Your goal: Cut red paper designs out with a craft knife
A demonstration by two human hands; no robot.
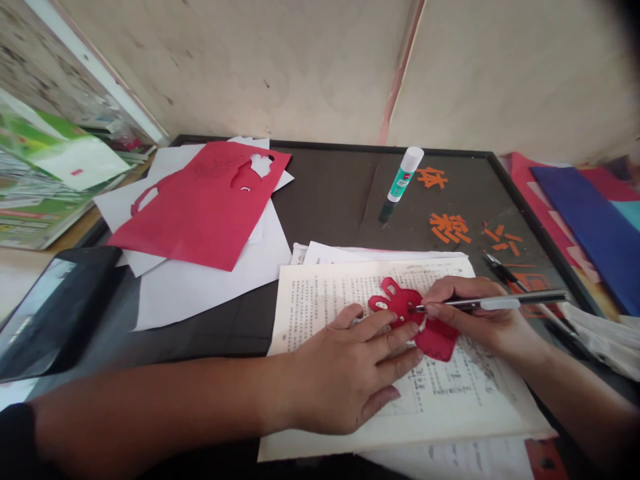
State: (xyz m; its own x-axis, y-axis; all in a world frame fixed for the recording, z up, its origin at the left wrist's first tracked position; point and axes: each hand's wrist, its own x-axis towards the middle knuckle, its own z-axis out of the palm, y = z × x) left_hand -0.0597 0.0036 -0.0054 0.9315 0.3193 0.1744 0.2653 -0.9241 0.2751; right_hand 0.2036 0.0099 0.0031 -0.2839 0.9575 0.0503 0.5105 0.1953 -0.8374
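Note:
A red paper rabbit cut-out lies on the printed pages of an open book, with holes cut in its ears. Spread flat over the book, my left hand rests its fingertips on the rabbit's left side and holds it down. My right hand pinches a slim pen-shaped craft knife, dark and silver. Its metal tip touches the rabbit's face. Part of the rabbit is hidden under the fingers of my left hand.
Red paper with cut-out holes lies over white sheets. A glue stick stands upright near orange cut-out characters. A black pen lies right of the book, a dark phone-like device at left, coloured papers at right.

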